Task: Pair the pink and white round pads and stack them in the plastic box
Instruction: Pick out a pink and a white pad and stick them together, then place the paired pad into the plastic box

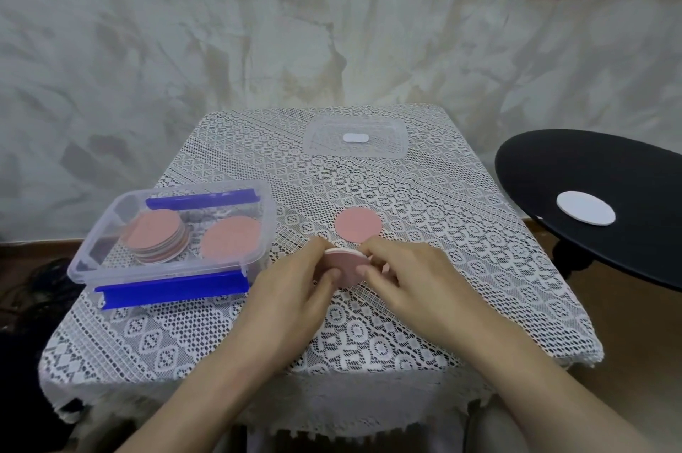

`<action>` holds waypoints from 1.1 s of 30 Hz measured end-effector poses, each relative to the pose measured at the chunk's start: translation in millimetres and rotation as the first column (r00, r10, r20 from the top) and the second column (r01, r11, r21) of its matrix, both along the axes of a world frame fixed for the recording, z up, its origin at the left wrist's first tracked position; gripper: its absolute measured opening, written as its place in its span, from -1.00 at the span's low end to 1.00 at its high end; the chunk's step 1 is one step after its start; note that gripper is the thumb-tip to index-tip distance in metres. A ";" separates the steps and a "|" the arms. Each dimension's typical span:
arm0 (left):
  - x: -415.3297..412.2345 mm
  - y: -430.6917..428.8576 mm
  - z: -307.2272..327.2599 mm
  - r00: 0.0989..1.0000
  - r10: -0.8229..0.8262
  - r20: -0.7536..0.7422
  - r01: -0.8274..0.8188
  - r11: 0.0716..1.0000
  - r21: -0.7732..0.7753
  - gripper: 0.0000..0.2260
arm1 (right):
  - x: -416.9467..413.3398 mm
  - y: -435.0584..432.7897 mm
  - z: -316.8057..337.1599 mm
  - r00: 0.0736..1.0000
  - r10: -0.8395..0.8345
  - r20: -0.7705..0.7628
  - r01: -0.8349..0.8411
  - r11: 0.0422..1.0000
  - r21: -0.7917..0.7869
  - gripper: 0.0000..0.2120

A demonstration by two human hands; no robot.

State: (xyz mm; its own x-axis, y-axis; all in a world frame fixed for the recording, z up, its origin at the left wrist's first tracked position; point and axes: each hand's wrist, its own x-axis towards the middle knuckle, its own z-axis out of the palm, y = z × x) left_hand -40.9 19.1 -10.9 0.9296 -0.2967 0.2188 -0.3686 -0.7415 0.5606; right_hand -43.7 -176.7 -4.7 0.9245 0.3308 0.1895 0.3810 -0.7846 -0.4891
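My left hand (295,279) and my right hand (402,271) meet at the table's middle and together pinch a pink pad with a white pad behind it (347,264), held tilted just above the cloth. Just beyond them a loose pink pad (358,225) lies flat on the lace cloth. The clear plastic box (85,260) with blue clips stands at the left. Inside it are a stack of paired pads (158,240) and a second pink-topped pad (230,236). A single white pad (586,212) lies on the black round stool at the right.
The box's clear lid (356,138) lies flat at the table's far edge. A black round stool (553,164) stands close to the table's right side. The small table is covered by a white lace cloth (424,323), with a wall right behind.
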 end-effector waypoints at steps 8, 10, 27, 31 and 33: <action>-4.0 2.3 6.3 1.000 -0.026 -0.011 0.025 0.996 -0.087 -0.93 | -1.8 -2.1 6.0 1.000 -0.005 -0.011 0.006 0.996 0.092 -0.91; -7.4 5.5 13.2 1.000 -0.026 -0.005 0.025 0.989 -0.147 -0.92 | -2.2 -1.7 12.2 1.000 -0.006 0.001 0.006 0.989 0.147 -0.90; -2.2 120.4 44.1 0.966 0.251 -0.062 -0.258 0.923 -0.286 -0.79 | 39.8 109.5 44.6 0.964 0.207 -0.169 -0.104 0.874 0.475 -0.88; 4.2 162.8 50.1 0.928 0.371 0.027 -0.361 0.915 -0.181 -0.81 | 57.9 154.0 47.3 0.957 0.217 -0.192 -0.102 0.874 0.475 -0.92; 7.8 181.7 50.9 0.897 0.439 0.055 -0.430 0.893 -0.131 -0.81 | 68.6 174.4 49.5 0.960 0.210 -0.184 -0.103 0.878 0.467 -0.92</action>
State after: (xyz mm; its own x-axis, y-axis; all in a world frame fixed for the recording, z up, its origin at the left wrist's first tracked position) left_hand -33.1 200.8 39.9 0.9376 0.1639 0.3066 -0.0718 -0.7717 0.6319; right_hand 24.9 -2.3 44.9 0.9030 0.4031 0.1487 0.3195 -0.3987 -0.8596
